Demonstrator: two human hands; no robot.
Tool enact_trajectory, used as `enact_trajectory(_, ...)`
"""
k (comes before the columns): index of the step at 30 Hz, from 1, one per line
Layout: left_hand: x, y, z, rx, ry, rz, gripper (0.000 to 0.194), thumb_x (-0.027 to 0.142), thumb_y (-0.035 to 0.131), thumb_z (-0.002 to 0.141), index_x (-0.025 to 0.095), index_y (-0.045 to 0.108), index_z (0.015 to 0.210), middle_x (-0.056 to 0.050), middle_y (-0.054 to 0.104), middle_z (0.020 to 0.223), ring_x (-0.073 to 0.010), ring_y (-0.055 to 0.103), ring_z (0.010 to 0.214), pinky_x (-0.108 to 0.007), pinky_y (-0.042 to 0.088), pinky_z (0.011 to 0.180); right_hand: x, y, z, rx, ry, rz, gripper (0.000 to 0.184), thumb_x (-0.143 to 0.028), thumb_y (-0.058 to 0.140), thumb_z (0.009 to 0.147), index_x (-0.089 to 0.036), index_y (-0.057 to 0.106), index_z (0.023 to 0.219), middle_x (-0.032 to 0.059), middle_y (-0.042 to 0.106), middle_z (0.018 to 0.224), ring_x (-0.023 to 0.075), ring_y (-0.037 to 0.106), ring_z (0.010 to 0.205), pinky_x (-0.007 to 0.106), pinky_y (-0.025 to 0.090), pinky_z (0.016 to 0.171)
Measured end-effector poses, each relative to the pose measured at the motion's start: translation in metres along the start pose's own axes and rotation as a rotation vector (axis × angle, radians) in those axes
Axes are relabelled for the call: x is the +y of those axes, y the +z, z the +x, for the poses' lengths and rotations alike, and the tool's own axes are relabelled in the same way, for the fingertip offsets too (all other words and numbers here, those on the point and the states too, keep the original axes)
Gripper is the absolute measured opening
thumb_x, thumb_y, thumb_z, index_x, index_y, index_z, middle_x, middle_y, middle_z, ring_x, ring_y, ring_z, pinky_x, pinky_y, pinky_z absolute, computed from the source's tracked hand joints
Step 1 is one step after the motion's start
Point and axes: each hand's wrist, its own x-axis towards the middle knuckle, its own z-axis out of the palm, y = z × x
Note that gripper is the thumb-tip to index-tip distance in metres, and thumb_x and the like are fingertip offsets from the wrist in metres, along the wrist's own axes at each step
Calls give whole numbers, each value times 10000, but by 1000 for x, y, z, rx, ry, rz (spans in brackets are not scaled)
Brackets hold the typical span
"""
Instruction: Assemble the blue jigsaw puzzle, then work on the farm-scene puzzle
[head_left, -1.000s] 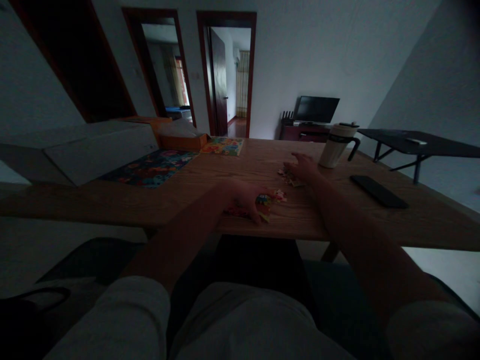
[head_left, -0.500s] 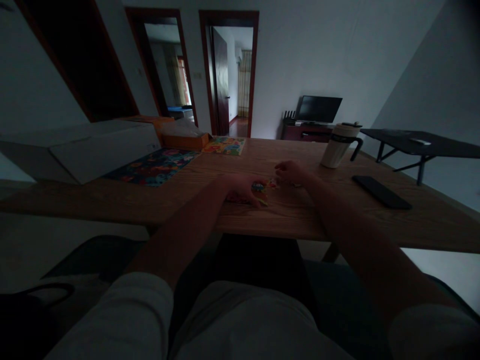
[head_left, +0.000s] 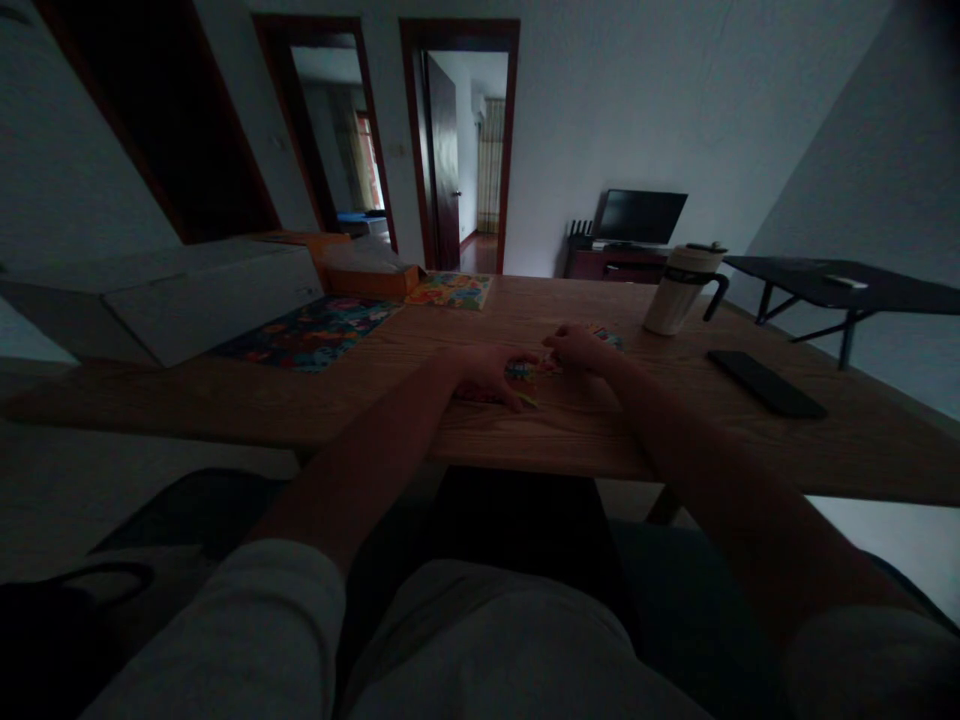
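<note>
My left hand (head_left: 489,372) lies spread on the wooden table, its thumb and fingers apart around a small patch of colourful printed pieces (head_left: 520,372) that look like a jigsaw puzzle. Part of that patch is hidden beneath the hand. Just right of it, my right hand (head_left: 583,350) is closed, fingertips pressed together at the patch's far right edge. Whatever is between those fingertips is too dark and small to make out. More colourful pieces (head_left: 609,338) show behind the right hand, partly covered by it.
On the left stand a large white box (head_left: 217,300) and an orange box (head_left: 373,282). A dark patterned sheet (head_left: 315,335) and a yellow one (head_left: 452,291) lie flat near them. To the right are a handled tumbler (head_left: 675,295) and a black flat slab (head_left: 765,383).
My right hand has shifted slightly left and its fingers have closed together. Colourful pieces behind it now show. My left hand has stayed nearly still.
</note>
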Motion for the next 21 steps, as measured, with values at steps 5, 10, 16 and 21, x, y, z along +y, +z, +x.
enact_trajectory(5,-5,2,3,1,3,26,1134,537,904,552,305,424,1553,-74,430,1613,-313,441,1439,-387,313,1181,-1,3,0,-20,35,190,202,-374,602,935,-187,674,905,110,724,883,224,678,766,311,523,659)
enact_trajectory(10,-5,3,3,70,-42,-24,1060,557,877,605,287,448,1535,-89,494,1564,-312,506,1380,-376,382,1122,-6,6,-5,-35,64,355,180,-369,675,884,-203,649,950,124,719,980,224,665,804,280,502,583)
enact_trajectory(16,-19,-8,2,278,-375,7,813,507,807,741,222,532,1450,-161,647,1367,-348,615,1225,-399,455,1000,-8,8,-7,-111,16,494,142,-297,634,885,-218,662,1000,108,724,1142,213,686,891,276,541,654)
enact_trajectory(21,-41,-18,3,461,-509,-78,465,406,862,675,236,691,1073,-80,742,1049,-309,661,1085,-332,487,885,-13,5,-13,-166,51,542,191,-305,549,938,-239,647,1088,113,688,1286,205,706,969,273,582,697)
